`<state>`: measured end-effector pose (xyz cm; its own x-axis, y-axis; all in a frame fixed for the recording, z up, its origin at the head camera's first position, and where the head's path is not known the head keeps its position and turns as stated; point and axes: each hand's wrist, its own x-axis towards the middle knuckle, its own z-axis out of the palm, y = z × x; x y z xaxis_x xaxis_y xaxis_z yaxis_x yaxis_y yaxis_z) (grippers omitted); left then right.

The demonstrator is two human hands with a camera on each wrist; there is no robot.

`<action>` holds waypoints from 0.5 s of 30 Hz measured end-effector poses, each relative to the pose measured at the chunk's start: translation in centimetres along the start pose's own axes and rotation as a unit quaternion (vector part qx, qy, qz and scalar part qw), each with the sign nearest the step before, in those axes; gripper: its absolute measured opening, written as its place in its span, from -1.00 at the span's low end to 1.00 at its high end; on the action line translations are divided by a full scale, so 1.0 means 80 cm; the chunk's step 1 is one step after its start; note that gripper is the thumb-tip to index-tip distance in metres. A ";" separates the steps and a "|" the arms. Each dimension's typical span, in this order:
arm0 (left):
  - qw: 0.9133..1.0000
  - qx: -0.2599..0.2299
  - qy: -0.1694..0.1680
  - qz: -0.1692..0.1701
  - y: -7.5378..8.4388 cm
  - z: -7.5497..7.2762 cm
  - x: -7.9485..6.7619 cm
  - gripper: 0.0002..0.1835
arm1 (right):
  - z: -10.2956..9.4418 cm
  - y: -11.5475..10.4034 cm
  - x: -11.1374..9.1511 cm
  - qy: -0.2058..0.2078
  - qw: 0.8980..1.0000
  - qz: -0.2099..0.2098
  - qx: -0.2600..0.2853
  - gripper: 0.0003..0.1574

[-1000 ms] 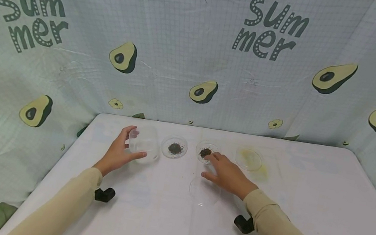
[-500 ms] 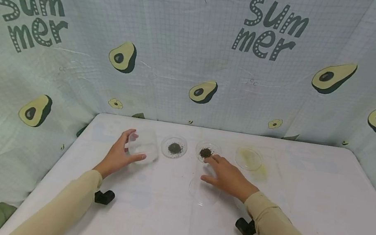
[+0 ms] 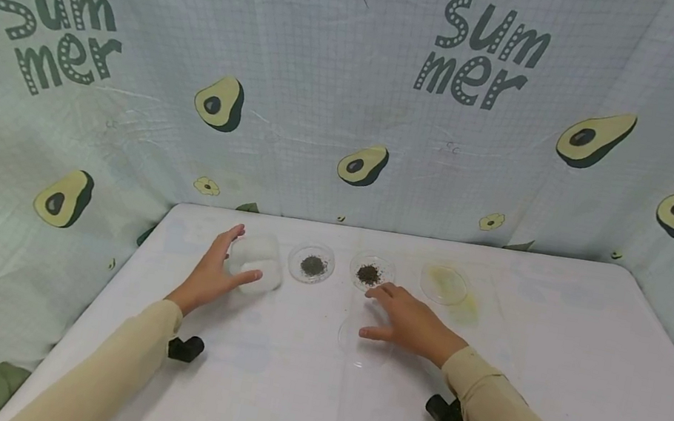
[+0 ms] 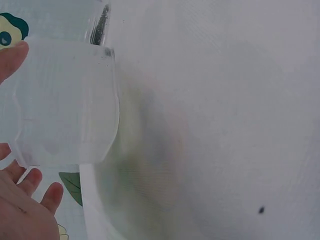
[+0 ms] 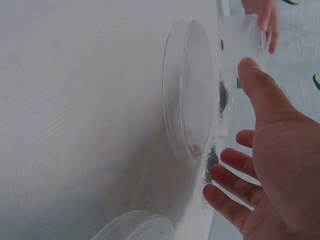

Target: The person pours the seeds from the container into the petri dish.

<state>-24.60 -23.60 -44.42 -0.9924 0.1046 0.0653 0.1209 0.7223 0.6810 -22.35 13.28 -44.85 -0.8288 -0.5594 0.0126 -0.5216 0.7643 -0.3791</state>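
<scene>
My left hand (image 3: 207, 274) is spread round a clear plastic box (image 3: 256, 264) that looks whitish on top. The thumb overlaps its front and the fingers stand along its left side. In the left wrist view several fingertips lie just outside the edge of the box (image 4: 70, 105). My right hand (image 3: 415, 322) hovers with loose, spread fingers and holds nothing. Its fingertips are at the near rim of a round clear dish with brown-black crumbs (image 3: 369, 275). Below the thumb lies a clear round dish (image 5: 197, 95), partly hidden by the hand in the head view.
Between the hands stands another clear dish with dark grey crumbs (image 3: 313, 266). Behind the right hand is a clear dish with a yellowish tint (image 3: 444, 285), over a yellow stain. All stand on a white table (image 3: 289, 405), with a patterned cloth (image 3: 307, 70) hanging behind it.
The box has come down slightly and now looks flatter and whiter. The left fingertips no longer show through it. My right hand has drawn back slightly from the crumb dish, towards the near side.
</scene>
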 end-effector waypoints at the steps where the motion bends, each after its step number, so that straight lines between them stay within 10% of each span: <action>1: 1.000 0.002 0.001 0.003 0.001 -0.001 0.001 0.05 | 0.001 0.000 -0.001 -0.001 1.000 -0.002 0.001 -0.13; 15: 0.999 0.025 -0.011 0.036 0.014 -0.005 0.006 -0.15 | 0.010 0.003 -0.011 -0.013 0.999 -0.053 -0.003 0.07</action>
<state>-24.94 -23.02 -43.36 -0.9802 0.1724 0.0974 0.1944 0.7454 0.6376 -21.57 13.73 -45.68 -0.7638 -0.6448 0.0286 -0.6071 0.7028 -0.3708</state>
